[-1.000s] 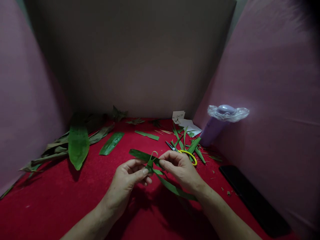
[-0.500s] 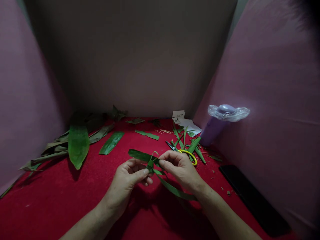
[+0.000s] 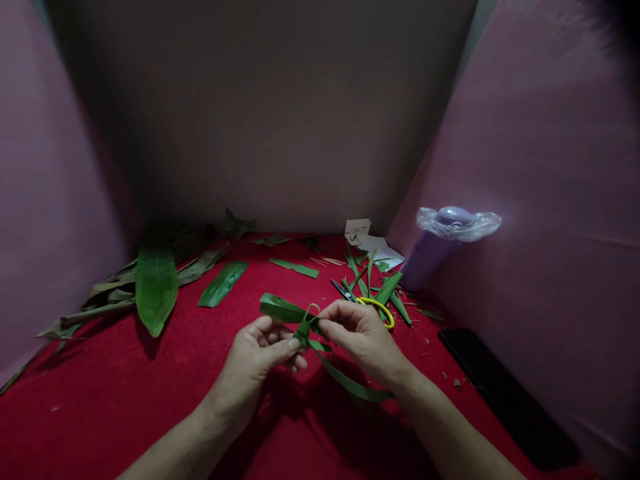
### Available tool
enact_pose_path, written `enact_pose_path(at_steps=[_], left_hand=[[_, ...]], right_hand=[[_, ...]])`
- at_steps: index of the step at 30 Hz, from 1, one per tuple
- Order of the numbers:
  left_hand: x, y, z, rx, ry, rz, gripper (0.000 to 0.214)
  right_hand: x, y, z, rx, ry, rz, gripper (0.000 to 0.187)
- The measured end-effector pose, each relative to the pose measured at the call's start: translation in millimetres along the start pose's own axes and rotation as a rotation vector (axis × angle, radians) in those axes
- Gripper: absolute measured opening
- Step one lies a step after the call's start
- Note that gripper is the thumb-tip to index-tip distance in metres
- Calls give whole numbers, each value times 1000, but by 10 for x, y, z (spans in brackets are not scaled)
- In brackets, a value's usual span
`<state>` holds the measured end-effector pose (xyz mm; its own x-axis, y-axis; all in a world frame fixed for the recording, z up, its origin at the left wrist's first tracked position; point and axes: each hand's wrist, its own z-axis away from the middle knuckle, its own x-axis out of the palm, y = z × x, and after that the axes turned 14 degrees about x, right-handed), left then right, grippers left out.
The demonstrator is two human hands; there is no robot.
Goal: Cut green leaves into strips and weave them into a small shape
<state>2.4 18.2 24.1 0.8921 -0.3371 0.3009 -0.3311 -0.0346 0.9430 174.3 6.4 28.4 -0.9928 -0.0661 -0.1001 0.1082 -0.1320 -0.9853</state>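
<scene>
Both hands meet over the red cloth point(image 3: 125, 400) at a folded green leaf strip point(image 3: 280, 308). My left hand point(image 3: 257, 363) pinches the strip's knot from the left with thumb and forefinger. My right hand point(image 3: 363, 337) pinches the same knot from the right. A small loop of leaf stands up between the fingertips. One end of the strip points up and left; the other end trails down and right beneath my right wrist.
Yellow-handled scissors point(image 3: 373, 305) lie among cut leaf strips point(image 3: 387, 290) just beyond my right hand. A broad green leaf point(image 3: 156, 287) and dry leaves lie at the left. A purple wrapped cylinder point(image 3: 435, 250), white papers point(image 3: 373, 243) and a black phone point(image 3: 505, 397) sit at the right.
The hands stay on the knot; the strip's upper left end has lifted slightly. The view has shifted a little.
</scene>
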Motion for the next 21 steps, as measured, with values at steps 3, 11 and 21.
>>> enact_pose_path(at_steps=[3, 11, 21], left_hand=[[3, -3, 1, -6, -7, 12, 19], [5, 7, -11, -42, 17, 54, 19], [-5, -4, -8, 2, 10, -7, 17]], right_hand=[[5, -10, 11, 7, -6, 22, 10], [6, -30, 38, 5, -3, 32, 11], [15, -39, 25, 2, 8, -18, 11]])
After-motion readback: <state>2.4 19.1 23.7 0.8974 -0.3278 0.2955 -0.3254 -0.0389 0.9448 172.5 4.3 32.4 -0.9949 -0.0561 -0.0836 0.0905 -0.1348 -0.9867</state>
